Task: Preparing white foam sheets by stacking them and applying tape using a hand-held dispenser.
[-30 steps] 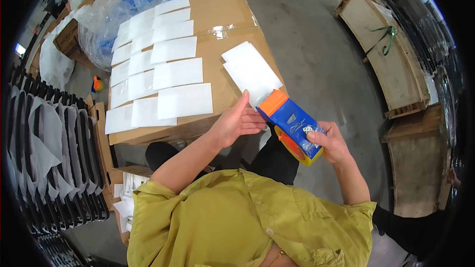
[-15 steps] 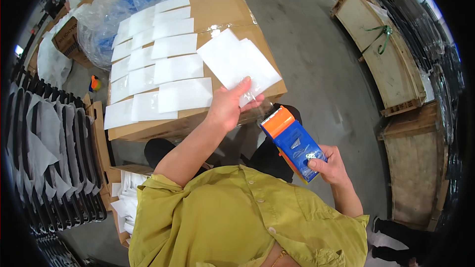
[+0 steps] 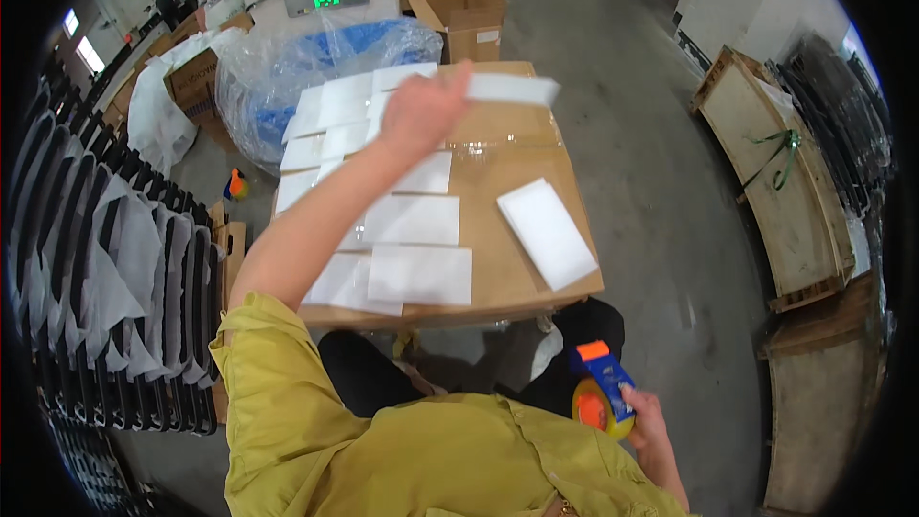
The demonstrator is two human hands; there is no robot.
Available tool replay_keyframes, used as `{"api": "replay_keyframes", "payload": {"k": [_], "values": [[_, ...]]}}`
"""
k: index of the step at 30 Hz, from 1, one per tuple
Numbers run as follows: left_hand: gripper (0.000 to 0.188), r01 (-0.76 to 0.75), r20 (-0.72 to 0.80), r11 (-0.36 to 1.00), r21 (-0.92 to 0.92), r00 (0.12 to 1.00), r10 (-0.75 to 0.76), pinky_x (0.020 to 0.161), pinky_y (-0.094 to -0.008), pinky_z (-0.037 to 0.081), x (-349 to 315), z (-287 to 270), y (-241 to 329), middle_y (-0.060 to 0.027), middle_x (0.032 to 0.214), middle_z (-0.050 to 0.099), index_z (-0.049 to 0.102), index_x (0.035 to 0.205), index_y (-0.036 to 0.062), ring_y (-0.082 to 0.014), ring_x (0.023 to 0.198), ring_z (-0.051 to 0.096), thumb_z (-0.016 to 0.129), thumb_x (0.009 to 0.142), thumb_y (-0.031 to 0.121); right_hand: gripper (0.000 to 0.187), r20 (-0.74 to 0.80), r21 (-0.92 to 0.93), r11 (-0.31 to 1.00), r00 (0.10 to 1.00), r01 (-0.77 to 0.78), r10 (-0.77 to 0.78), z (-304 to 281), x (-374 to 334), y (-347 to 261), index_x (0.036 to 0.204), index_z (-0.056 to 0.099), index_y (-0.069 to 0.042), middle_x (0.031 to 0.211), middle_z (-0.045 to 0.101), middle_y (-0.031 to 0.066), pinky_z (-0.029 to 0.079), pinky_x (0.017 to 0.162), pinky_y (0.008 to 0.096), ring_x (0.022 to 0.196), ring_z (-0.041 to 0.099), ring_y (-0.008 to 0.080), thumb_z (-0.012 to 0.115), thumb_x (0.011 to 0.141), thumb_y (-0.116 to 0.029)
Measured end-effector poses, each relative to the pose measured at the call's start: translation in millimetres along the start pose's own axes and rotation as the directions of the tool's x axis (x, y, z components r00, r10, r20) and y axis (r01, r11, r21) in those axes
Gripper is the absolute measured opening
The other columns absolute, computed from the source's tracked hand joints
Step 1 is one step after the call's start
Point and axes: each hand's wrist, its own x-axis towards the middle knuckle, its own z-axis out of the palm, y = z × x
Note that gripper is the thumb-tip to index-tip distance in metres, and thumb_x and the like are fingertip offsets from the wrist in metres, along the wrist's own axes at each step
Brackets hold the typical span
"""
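Note:
My left hand [image 3: 426, 115] reaches over the far part of a cardboard box. It is closed on a white sheet [image 3: 517, 89], smeared by motion, that sticks out to its right. Overlapping rows of similar flat white sheets [image 3: 419, 275] cover the box's left side, partly hidden by my forearm. A small stack of white sheets [image 3: 548, 233] lies slanted at the box's right. Low at the right, beside my knee, my right hand [image 3: 648, 418] grips a blue and orange tape dispenser [image 3: 605, 381] with a yellow-rimmed roll side showing.
The cardboard box [image 3: 507, 172] stands before my knees. Behind it are a plastic-wrapped blue bundle [image 3: 325, 57] and an open carton [image 3: 469, 19]. Black frames with white wrapping [image 3: 124, 268] crowd the left. Wooden crates [image 3: 775, 182] line the right. An orange tape dispenser [image 3: 236, 184] sits on the floor.
My left hand has swung forward, away from the tape dispenser, with one white sheet. The slanted stack now lies on the box. My right hand has lowered and turned the dispenser. The view has tilted up.

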Motion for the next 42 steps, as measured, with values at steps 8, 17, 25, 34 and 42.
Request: {"api": "replay_keyframes", "payload": {"k": [8,17,25,34,42], "values": [[0.040,0.127,0.025,0.948,0.291,0.990,-0.140,0.087,-0.0433,0.036,49.1,154.8,-105.5,-0.0149,0.083,0.058,0.045,0.119,0.0156,-0.0299,0.079,0.057,0.051,0.083,0.030,0.038,-0.137,0.003,0.980,0.971,-0.200,0.198,20.5,9.1,-6.3,0.088,0.057,0.012,0.078,0.062,0.0142,0.050,0.062,0.0307,0.064,0.061,0.0200,0.065,0.075,-0.023],[0.053,0.258,0.413,0.909,0.327,0.826,-0.384,0.099,-0.0535,0.018,57.6,195.0,-98.8,-0.0147,0.092,0.059,0.049,0.118,0.0159,-0.0283,0.105,0.047,0.039,0.083,0.055,0.040,-0.184,-0.203,0.936,0.950,-0.289,0.254,-1.4,26.1,5.9,0.095,0.059,0.003,0.082,0.061,0.0081,0.046,0.067,0.0315,0.074,0.057,0.0174,0.059,0.076,-0.032],[0.047,0.218,-0.005,0.966,0.136,0.976,-0.219,0.097,-0.0537,0.023,38.3,185.3,-85.8,-0.0093,0.112,0.053,0.053,0.113,0.0132,-0.0299,0.117,0.035,0.046,0.081,0.047,0.038,-0.080,-0.215,0.917,0.942,-0.336,0.326,-6.3,22.6,7.2,0.097,0.056,0.004,0.086,0.060,0.0093,0.048,0.070,0.0316,0.075,0.058,0.0186,0.061,0.076,-0.026],[0.033,-0.002,0.207,0.502,-0.865,0.910,0.360,0.086,-0.0347,0.040,-50.2,9.6,135.5,-0.0131,0.106,0.053,0.052,0.108,0.0055,-0.0270,0.098,0.051,0.059,0.079,0.020,0.041,0.197,-0.329,0.893,0.947,0.306,-0.252,14.0,-12.1,-15.1,0.088,0.063,0.004,0.076,0.063,0.0074,0.048,0.062,0.0261,0.065,0.057,0.0100,0.074,0.064,-0.028],[0.030,0.865,0.612,-0.434,-0.251,0.489,0.621,0.081,-0.0264,0.044,-88.4,-46.6,179.3,-0.0080,0.101,0.057,0.051,0.108,-0.0004,-0.0143,0.093,0.054,0.055,0.086,0.020,0.040,0.516,-0.205,0.598,0.605,0.775,-0.607,21.2,-24.6,-42.6,0.080,0.061,0.006,0.070,0.062,0.0100,0.043,0.052,0.0226,0.057,0.057,0.0125,0.079,0.059,-0.023]]}}
